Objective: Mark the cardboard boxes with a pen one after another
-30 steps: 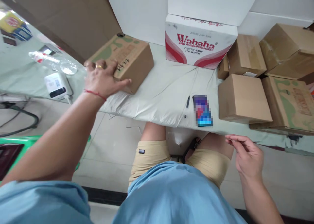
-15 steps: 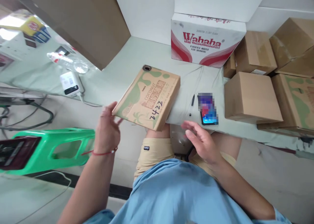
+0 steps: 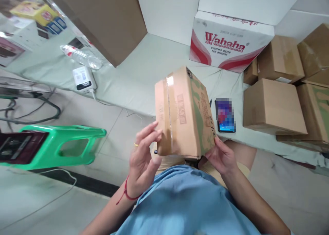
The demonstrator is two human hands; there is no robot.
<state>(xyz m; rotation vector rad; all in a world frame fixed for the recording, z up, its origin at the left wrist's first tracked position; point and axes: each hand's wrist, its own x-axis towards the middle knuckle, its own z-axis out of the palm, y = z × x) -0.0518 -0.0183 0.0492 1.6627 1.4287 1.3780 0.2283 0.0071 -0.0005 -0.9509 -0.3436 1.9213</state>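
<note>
A brown cardboard box (image 3: pixel 177 121) with a green print and handwritten digits is tilted up in front of me, its taped side turned towards my left. My right hand (image 3: pixel 222 156) grips its lower right corner between thumb and fingers. Beside the lower left edge, my left hand (image 3: pixel 145 156) is open, fingers spread, with its fingertips at the cardboard; whether they press on it I cannot tell. A phone (image 3: pixel 225 115) with a lit screen lies on the cloth-covered table (image 3: pixel 128 77) to the right of the box. Part of a black pen (image 3: pixel 210 103) shows behind the box.
A white and red Wahaha carton (image 3: pixel 228 46) stands at the back. Several brown boxes (image 3: pixel 272 104) are stacked on the right. To the left are a plastic bottle (image 3: pixel 83 56), a white power bank (image 3: pixel 83 79) with a cable, and a green stool (image 3: pixel 69 142) below the table.
The box has turned so its taped side shows, and it has come nearer to me. My right hand has taken hold of its corner. My left hand has moved right and opened.
</note>
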